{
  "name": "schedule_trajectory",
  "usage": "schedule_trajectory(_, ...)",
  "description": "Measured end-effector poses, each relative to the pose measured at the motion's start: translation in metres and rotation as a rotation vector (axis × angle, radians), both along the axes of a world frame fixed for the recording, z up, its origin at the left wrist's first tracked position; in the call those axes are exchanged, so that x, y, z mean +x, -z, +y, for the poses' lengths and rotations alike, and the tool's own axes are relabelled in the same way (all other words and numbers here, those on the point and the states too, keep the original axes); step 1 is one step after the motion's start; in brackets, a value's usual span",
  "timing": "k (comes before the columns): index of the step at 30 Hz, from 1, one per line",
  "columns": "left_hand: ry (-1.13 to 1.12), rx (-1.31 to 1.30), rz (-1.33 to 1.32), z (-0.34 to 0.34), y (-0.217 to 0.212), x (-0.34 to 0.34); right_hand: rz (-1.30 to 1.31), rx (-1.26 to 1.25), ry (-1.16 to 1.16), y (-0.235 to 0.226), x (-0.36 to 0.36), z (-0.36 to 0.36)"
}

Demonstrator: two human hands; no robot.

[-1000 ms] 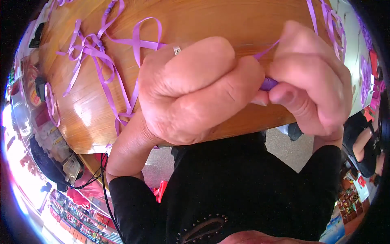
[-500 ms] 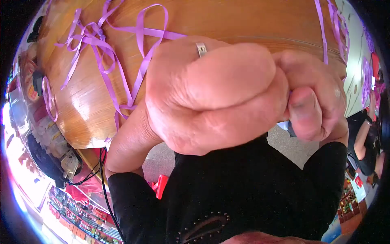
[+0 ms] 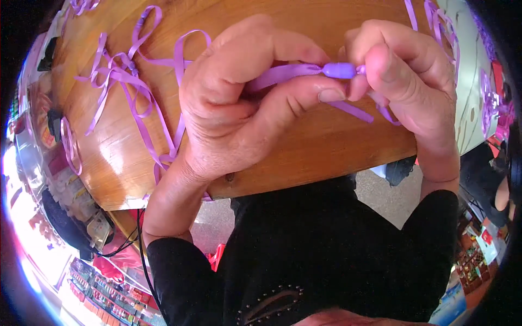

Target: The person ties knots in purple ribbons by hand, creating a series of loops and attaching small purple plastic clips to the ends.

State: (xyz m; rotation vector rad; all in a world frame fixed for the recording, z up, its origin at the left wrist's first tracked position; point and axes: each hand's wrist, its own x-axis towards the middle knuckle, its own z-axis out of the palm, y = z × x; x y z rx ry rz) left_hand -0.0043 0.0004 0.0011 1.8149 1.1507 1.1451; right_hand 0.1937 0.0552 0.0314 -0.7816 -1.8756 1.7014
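Note:
Above the table, a smooth purple capsule-shaped plastic piece [image 3: 339, 70] sits on a lilac ribbon [image 3: 291, 71]. My left hand [image 3: 234, 103] pinches the ribbon next to the piece, with thumb and forefinger close around its left end; more ribbon runs back into the palm. At the piece's other end, my right hand [image 3: 408, 76] has its thumb and fingers closed on the short knotted ribbon there. Loose ribbon ends [image 3: 356, 111] hang below the right fingers. The fingertips partly cover where the ribbon enters my right hand.
The brown wooden table [image 3: 272, 176] lies under my hands, its front edge near my body. More lilac ribbons [image 3: 163, 120] lie tangled at its left, some with purple pieces. Others [image 3: 435, 22] lie at the far right, beside a white marbled surface [image 3: 468, 103]. Black cables [image 3: 140, 244] hang at left.
My hands have moved away from the camera and opened out from closed fists. The purple piece and ribbon now show between them, where the hands hid them before.

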Motion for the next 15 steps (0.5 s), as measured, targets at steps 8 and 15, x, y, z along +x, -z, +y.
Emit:
schedule_trajectory(8,-0.080,-0.172,-0.215,0.005,-0.006,0.010,0.146,-0.151,0.250,-0.012,0.019,0.017)
schedule_trajectory(15,-0.197,-0.275,-0.566,0.003,0.000,0.007,-0.314,1.026,0.373,-0.018,0.014,0.027)
